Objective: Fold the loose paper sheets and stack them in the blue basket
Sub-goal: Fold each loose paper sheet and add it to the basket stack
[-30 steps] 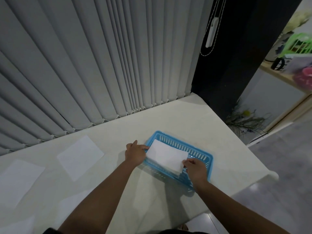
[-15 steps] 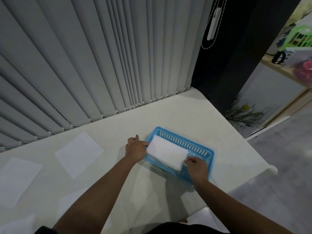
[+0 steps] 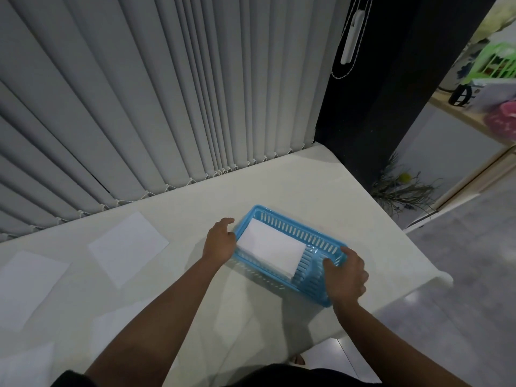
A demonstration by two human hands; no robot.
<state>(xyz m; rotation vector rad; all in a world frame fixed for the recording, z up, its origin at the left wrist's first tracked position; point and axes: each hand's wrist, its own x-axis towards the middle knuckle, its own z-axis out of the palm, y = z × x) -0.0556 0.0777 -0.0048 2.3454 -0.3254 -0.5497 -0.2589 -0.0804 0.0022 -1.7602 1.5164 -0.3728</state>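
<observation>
**Folded paper lies in blue basket as two hands frame it**

Folded paper (image 3: 272, 251), a white stack, lies inside the blue basket (image 3: 321, 241), filling its left part and leaving the slatted floor bare at the right end. The basket sits on a pale table (image 3: 279, 185) near the right edge, in front of grey vertical blinds (image 3: 167, 93). A person's left hand (image 3: 219, 243) rests at the basket's left end, fingers loosely curled and touching the rim beside the paper, clutching nothing. The right hand (image 3: 346, 276) is curled over the basket's right end, fingers hooked on the rim; whether it truly grips cannot be told. Loose unfolded sheets lie well apart to the left: one nearer sheet (image 3: 128, 247) and another (image 3: 28, 286) by the table's left side.
</observation>
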